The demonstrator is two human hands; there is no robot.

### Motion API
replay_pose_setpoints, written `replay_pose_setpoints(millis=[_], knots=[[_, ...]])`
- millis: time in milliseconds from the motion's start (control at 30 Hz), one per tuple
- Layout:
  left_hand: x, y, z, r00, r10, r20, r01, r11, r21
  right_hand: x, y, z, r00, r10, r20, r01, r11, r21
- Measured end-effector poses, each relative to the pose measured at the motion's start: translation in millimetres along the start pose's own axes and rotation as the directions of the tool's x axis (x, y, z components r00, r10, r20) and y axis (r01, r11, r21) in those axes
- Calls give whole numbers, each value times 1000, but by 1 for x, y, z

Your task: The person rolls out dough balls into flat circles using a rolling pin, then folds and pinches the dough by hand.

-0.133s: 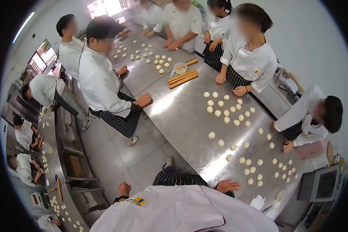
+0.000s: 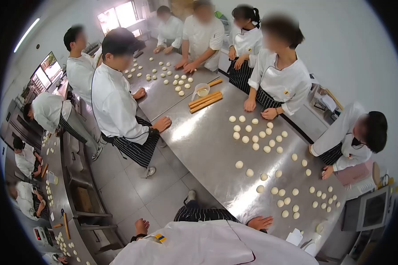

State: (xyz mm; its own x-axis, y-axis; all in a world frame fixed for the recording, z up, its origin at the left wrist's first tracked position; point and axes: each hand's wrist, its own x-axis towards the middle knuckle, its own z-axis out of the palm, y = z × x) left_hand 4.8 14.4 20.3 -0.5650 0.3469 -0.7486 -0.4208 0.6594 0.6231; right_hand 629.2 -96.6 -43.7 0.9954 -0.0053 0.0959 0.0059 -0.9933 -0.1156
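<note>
At the far middle of the steel table [image 2: 208, 145], we see a translucent plastic container [image 2: 202, 90] holding pale yellowish liquid, just beside wooden rolling pins [image 2: 206, 102]. A small tub [image 2: 319, 228] sits at the near right corner; we cannot make out its contents. Dough balls [image 2: 285, 213], creamy white, smooth and rounded, lie scattered along the table's right side and far end. Our right hand [image 2: 260, 222], empty, is near them, fingers extended, slightly spread; our left hand [image 2: 141, 226] is off the table, its fingers unclear to us.
</note>
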Motion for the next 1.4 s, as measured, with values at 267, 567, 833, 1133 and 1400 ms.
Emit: replay_pose_setpoints(millis=[267,567,833,1133,1400], knots=[[2,-22,15,970,240,20,-241,966,91,37,43,-61,976,-185,111,119,890,440],[31,16,74,961,173,217,-66,902,-427,46,65,-65,985,-171,26,93,650,754],[2,56,126,922,270,277,-131,892,-432,46,80,-24,979,-144,145,-22,632,775],[31,22,114,971,148,190,-14,823,-568,69,117,16,947,-252,200,147,892,427],[-33,39,60,950,171,260,100,622,-776,61,-15,-16,739,-670,72,537,650,538]])
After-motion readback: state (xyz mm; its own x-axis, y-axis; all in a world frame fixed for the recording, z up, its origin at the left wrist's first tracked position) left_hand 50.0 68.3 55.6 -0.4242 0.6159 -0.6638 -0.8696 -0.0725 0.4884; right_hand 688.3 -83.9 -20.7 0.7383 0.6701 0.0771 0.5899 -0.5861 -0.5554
